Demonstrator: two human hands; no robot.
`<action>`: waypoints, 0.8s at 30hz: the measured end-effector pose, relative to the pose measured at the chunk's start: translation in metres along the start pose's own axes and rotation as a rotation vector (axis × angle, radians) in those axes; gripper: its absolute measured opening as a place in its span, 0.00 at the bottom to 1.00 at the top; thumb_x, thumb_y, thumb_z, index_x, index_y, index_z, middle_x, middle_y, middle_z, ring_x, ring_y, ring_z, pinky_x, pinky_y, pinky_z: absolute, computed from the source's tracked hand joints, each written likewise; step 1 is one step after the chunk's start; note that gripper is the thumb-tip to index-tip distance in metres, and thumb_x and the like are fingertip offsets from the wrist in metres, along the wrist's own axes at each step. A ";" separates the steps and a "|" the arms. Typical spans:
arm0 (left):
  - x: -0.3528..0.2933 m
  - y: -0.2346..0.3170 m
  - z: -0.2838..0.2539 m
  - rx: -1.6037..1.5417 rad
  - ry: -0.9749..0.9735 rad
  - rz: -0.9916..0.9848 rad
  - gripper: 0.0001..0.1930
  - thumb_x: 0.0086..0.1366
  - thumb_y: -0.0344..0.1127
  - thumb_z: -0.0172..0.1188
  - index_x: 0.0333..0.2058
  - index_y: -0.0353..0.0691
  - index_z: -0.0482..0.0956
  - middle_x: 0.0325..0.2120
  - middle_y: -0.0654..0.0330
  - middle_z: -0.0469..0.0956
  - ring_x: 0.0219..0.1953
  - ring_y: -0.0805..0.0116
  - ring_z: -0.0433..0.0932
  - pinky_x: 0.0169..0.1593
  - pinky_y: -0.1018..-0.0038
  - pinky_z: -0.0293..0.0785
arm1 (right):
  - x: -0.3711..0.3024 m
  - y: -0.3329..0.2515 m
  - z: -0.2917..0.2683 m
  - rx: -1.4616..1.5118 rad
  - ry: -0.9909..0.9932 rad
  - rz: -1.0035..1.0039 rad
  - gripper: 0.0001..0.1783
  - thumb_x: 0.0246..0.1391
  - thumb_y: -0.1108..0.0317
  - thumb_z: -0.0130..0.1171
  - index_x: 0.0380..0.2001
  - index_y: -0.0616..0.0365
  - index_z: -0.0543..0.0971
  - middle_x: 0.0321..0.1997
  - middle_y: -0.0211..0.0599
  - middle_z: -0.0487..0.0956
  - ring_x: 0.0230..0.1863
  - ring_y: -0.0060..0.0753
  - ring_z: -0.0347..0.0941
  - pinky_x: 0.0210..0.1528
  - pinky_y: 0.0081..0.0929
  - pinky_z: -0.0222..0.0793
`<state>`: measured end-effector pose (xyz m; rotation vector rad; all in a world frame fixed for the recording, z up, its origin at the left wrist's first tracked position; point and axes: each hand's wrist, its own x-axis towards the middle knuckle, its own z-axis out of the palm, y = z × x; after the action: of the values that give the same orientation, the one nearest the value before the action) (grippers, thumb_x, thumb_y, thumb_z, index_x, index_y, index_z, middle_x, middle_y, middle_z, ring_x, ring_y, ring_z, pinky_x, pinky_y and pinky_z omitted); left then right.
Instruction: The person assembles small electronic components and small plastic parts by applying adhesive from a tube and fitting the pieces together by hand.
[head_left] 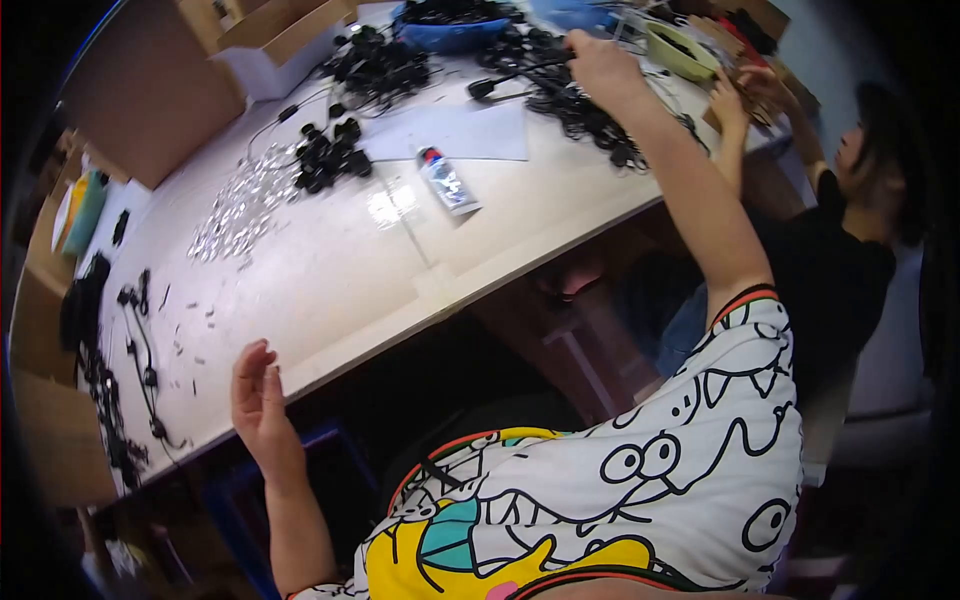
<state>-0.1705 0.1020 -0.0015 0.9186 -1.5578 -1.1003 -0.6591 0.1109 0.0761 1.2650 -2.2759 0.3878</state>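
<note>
My right hand reaches to the far side of the table, its fingers closed round a black cable. A thicker black end piece sticks out to the left of the hand; its exact kind is hard to make out. Below that hand lies a heap of tangled black cables. My left hand hovers by the table's near edge, fingers loosely bent and apart, holding nothing. Between the hands, a white tube with a red part rests beside a white sheet.
Small clear plastic pieces and black round parts lie on the table. More black cables line the left edge. Cardboard boxes and a blue basin stand behind. Another person's hand works at the right.
</note>
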 end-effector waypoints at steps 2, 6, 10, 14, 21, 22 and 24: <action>0.004 -0.006 -0.033 0.104 0.088 0.024 0.13 0.59 0.24 0.48 0.44 0.32 0.68 0.42 0.60 0.69 0.46 0.72 0.66 0.53 0.77 0.58 | 0.022 0.018 0.033 -0.082 -0.064 -0.045 0.11 0.48 0.67 0.45 0.37 0.53 0.70 0.32 0.49 0.75 0.37 0.52 0.71 0.37 0.45 0.66; 0.035 -0.026 -0.118 0.291 0.268 0.068 0.13 0.60 0.28 0.48 0.44 0.32 0.69 0.40 0.62 0.71 0.41 0.76 0.67 0.47 0.81 0.60 | 0.039 0.068 0.067 -0.180 -0.238 -0.018 0.19 0.46 0.61 0.53 0.42 0.56 0.70 0.44 0.49 0.71 0.46 0.48 0.67 0.45 0.42 0.63; 0.057 -0.052 -0.228 0.659 0.510 0.060 0.14 0.57 0.30 0.50 0.44 0.35 0.71 0.39 0.59 0.72 0.38 0.73 0.70 0.43 0.78 0.65 | 0.017 -0.023 0.022 -0.105 0.154 -0.264 0.17 0.48 0.60 0.53 0.41 0.56 0.72 0.46 0.40 0.72 0.50 0.43 0.65 0.48 0.37 0.62; 0.074 -0.071 -0.274 1.150 0.498 0.047 0.12 0.54 0.35 0.54 0.38 0.41 0.76 0.34 0.54 0.75 0.37 0.57 0.73 0.42 0.71 0.68 | -0.027 -0.150 0.002 0.504 0.044 -0.677 0.11 0.46 0.70 0.56 0.36 0.57 0.74 0.48 0.41 0.69 0.51 0.43 0.63 0.53 0.31 0.58; 0.137 -0.065 -0.229 1.592 0.350 -0.222 0.16 0.58 0.46 0.48 0.43 0.49 0.73 0.39 0.59 0.74 0.43 0.56 0.70 0.48 0.56 0.58 | -0.121 -0.273 -0.023 0.922 -0.089 -0.957 0.11 0.39 0.75 0.59 0.31 0.57 0.74 0.44 0.38 0.71 0.49 0.42 0.64 0.51 0.32 0.59; 0.143 -0.062 -0.229 1.609 0.333 -0.358 0.17 0.59 0.47 0.47 0.44 0.50 0.72 0.40 0.59 0.74 0.44 0.56 0.69 0.49 0.54 0.56 | -0.124 -0.273 -0.017 0.924 -0.088 -0.957 0.11 0.39 0.75 0.59 0.31 0.57 0.74 0.44 0.38 0.71 0.49 0.42 0.64 0.51 0.32 0.59; 0.148 -0.058 -0.243 1.620 0.331 -0.443 0.18 0.58 0.47 0.47 0.45 0.48 0.71 0.42 0.57 0.73 0.46 0.56 0.69 0.50 0.55 0.56 | -0.128 -0.270 -0.007 0.918 -0.065 -0.943 0.09 0.39 0.76 0.58 0.29 0.58 0.74 0.42 0.36 0.73 0.49 0.40 0.64 0.51 0.33 0.58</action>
<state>0.0333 -0.1041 0.0120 2.3963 -1.8163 0.3661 -0.3710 0.0623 0.0124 2.5951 -1.2410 1.0597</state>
